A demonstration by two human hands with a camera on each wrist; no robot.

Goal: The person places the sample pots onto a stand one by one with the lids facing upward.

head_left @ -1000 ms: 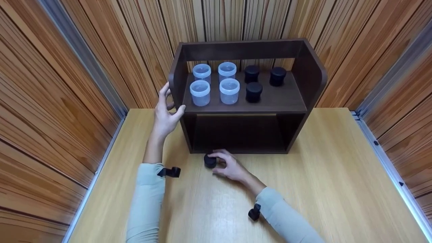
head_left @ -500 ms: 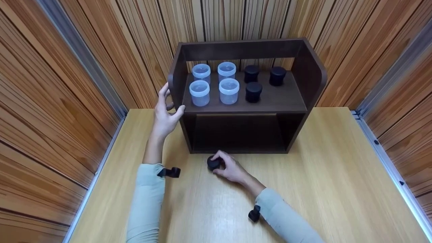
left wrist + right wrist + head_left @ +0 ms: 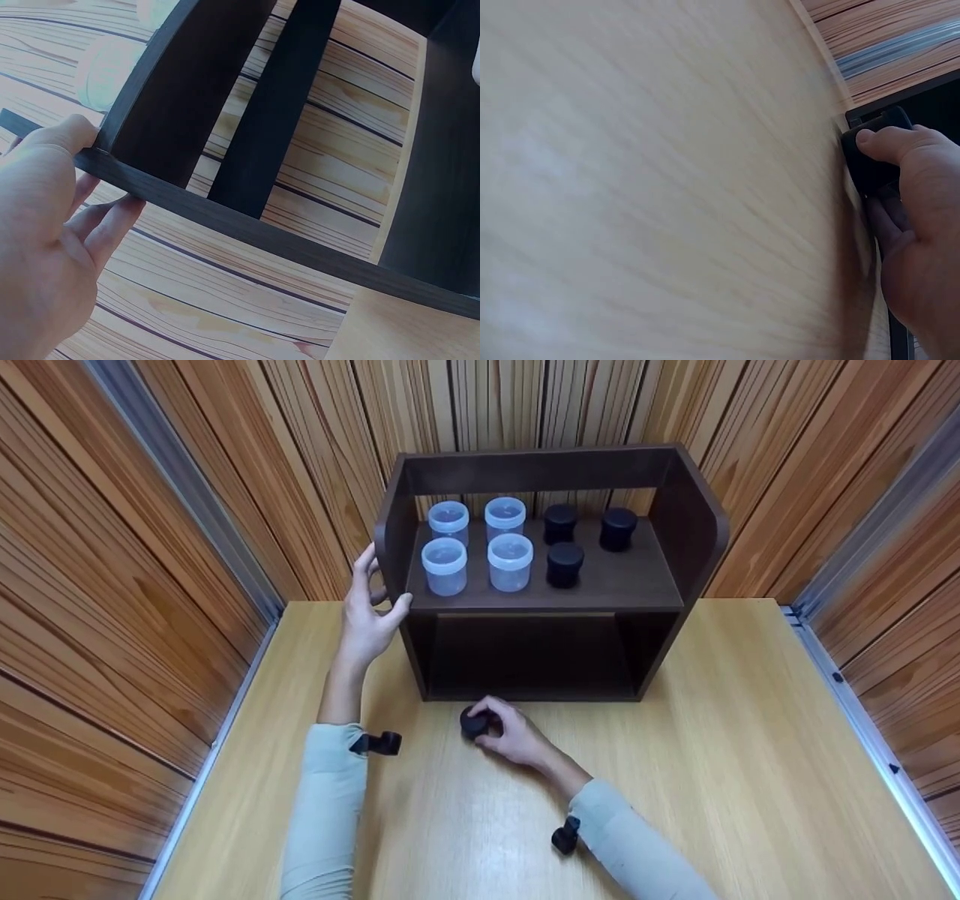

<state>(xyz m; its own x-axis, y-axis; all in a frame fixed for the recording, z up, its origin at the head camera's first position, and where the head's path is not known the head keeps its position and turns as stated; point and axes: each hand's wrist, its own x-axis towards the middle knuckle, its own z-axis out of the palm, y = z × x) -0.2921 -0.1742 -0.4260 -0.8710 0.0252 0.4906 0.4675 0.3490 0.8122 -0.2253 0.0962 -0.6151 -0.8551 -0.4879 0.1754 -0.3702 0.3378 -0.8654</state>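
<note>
My left hand (image 3: 365, 622) grips the left side panel of the dark brown shelf (image 3: 547, 600), thumb at the front edge and fingers behind it. In the left wrist view the thumb and fingers close around the panel edge. Low in front of the shelf, my right hand (image 3: 511, 733) pinches a small black lidded jar (image 3: 473, 723) between thumb and fingers. The right wrist view shows that jar (image 3: 870, 154) upright at the tabletop, the thumb across its side. On the upper shelf stand several translucent jars (image 3: 510, 566) at the left and 3 black jars (image 3: 564, 565) at the right.
The shelf's lower compartment (image 3: 525, 656) faces me, just beyond the right hand. Wood-panelled walls (image 3: 135, 585) enclose the light wooden table (image 3: 750, 780) at the back and both sides. Metal rails (image 3: 877, 735) run along the table's side edges.
My right fingers have closed in on the black jar, and it has shifted slightly right and toward me. The left hand stays on the shelf panel.
</note>
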